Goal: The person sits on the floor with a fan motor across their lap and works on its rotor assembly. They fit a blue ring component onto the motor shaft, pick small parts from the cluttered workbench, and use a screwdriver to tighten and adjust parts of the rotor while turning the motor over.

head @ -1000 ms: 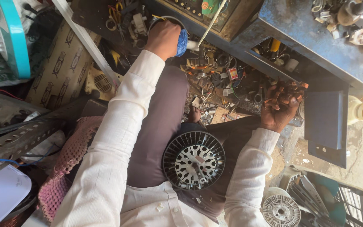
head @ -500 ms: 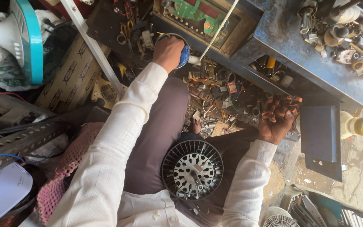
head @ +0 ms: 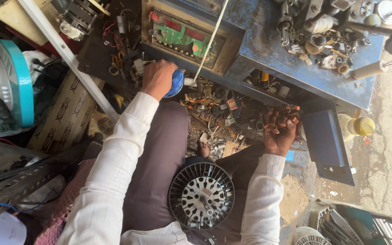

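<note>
On lap, fan motor (head: 201,195), left hand (head: 158,80) gripping blue container (head: 176,83)

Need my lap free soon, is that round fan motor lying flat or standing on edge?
Lying flat. The motor rests in the lap with its round finned face turned up toward the camera; neither hand touches it.

motor (head: 201,196) on lap, bottle (head: 355,126) right — workbench (head: 296,75) ahead

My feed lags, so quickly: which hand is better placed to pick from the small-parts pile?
Probably the right hand: it sits at the edge of the small-parts pile. The left hand is occupied, closed on a blue round object farther up.
</note>
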